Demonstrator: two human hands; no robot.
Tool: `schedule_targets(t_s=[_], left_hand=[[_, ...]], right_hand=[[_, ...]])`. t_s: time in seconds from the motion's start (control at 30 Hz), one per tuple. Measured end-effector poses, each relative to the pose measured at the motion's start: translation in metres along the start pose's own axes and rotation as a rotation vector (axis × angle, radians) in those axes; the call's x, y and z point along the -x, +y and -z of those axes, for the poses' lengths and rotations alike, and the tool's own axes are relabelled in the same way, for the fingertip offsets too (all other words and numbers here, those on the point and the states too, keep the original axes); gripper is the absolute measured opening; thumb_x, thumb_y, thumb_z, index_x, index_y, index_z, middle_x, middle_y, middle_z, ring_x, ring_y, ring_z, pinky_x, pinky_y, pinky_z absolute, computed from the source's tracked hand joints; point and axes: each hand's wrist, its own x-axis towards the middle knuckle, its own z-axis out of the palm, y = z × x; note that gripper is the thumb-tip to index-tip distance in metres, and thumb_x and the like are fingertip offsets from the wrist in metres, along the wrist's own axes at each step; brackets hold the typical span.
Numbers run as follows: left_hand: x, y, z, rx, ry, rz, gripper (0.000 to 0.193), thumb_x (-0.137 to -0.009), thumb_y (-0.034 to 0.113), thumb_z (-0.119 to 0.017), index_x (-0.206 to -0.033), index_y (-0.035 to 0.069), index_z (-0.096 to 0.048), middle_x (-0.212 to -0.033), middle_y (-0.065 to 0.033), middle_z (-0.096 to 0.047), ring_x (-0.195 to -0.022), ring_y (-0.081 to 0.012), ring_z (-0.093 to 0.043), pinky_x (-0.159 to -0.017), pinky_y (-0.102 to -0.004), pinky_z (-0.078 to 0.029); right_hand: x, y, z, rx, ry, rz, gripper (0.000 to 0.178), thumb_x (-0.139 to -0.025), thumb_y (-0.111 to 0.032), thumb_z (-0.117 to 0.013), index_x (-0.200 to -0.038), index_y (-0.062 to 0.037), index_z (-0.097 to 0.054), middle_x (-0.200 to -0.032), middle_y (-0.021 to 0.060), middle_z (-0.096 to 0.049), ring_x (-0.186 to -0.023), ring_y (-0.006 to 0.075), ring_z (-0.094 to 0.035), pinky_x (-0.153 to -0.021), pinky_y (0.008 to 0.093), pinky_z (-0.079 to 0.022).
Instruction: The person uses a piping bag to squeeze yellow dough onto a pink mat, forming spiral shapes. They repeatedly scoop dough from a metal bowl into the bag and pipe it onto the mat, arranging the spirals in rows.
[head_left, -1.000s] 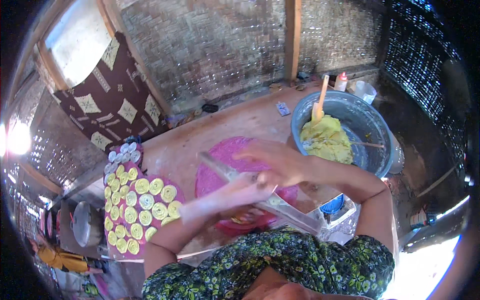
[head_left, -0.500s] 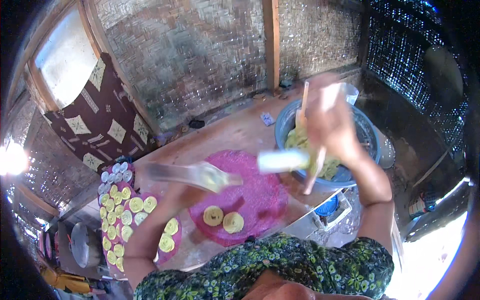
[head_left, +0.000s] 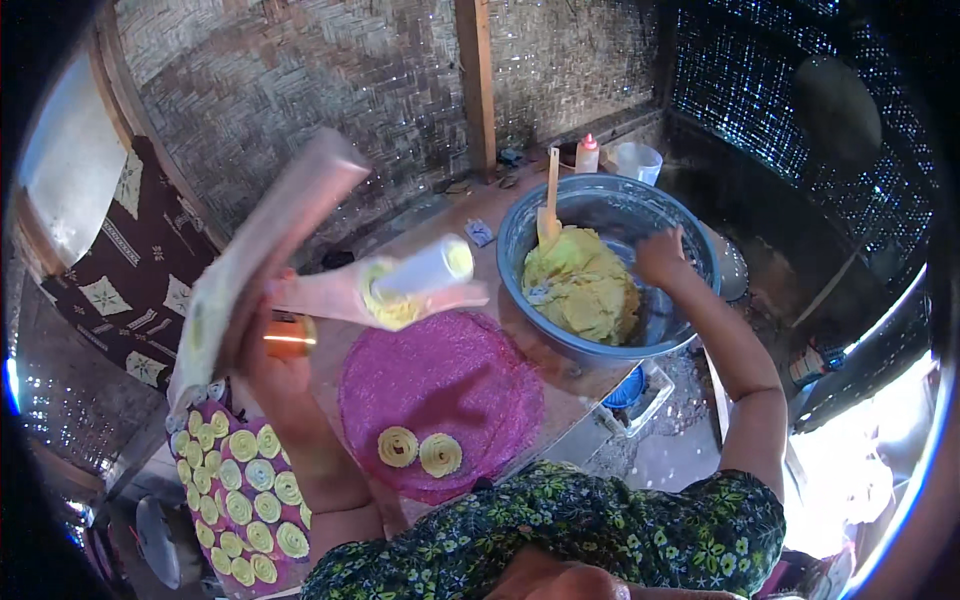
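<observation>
My left hand (head_left: 275,355), raised left of the pink mats, is closed around a wooden hand press (head_left: 255,240). The press is spread wide, one long arm slanting up and the other pointing right. A white tube (head_left: 410,272) with yellow dough at its end sits on the right-hand arm. My right hand (head_left: 662,258) is inside the blue-grey basin (head_left: 600,348), just right of a big lump of yellow dough (head_left: 578,280); its fingers are blurred. A spatula (head_left: 550,205) stands against the dough. Two ruffled dough spirals (head_left: 440,455) lie at the near edge of the round pink mats (head_left: 440,370).
Several yellow dough spirals (head_left: 262,508) cover a pink mat at the near left. Behind the basin stand a squeeze bottle (head_left: 587,153) with a red cap and a clear tub (head_left: 638,160). A woven wall (head_left: 300,100) with a wooden post bounds the table's far side.
My right hand has come down from above the basin into it. My left hand has lifted the press leftward, and its arms have swung apart. The view has shifted.
</observation>
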Motion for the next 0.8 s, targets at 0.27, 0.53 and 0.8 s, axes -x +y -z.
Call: schedule_targets(t_s=[0.27,0.53,0.8], left_hand=[[0.034,-0.087,-0.001,-0.732,-0.118,0.360,0.036,-0.081,0.021,-0.069,-0.111,0.003,-0.060,-0.109,-0.0052,-0.063,-0.106,-0.0185,-0.056,-0.093,-0.0328,-0.040],[0.059,-0.129,0.022,-0.961,-0.068,0.388,0.038,-0.080,0.023,-0.069,-0.112,0.004,-0.060,-0.110,-0.0068,-0.063,-0.103,-0.0227,-0.057,-0.093,-0.0351,-0.040],[0.083,-0.161,0.049,-0.751,0.015,0.177,0.024,-0.085,0.012,-0.062,-0.106,0.002,-0.063,-0.108,-0.0107,-0.063,-0.097,-0.0240,-0.059,-0.084,-0.0364,-0.046]], right_hand=[[0.000,0.020,0.001,-0.023,0.124,0.100,0.018,-0.074,-0.013,-0.057,-0.087,-0.0115,-0.069,-0.081,0.0141,-0.067,-0.079,0.0323,-0.066,-0.068,0.0442,-0.052],[-0.030,0.013,0.007,0.042,0.045,0.305,0.016,-0.070,-0.014,-0.059,-0.080,-0.0057,-0.069,-0.082,0.0151,-0.067,-0.076,0.0279,-0.067,-0.062,0.0423,-0.053],[-0.046,-0.018,-0.007,-0.058,0.005,0.383,0.019,-0.063,-0.015,-0.061,-0.077,-0.0077,-0.069,-0.075,0.0165,-0.066,-0.069,0.0311,-0.066,-0.063,0.0420,-0.052]])
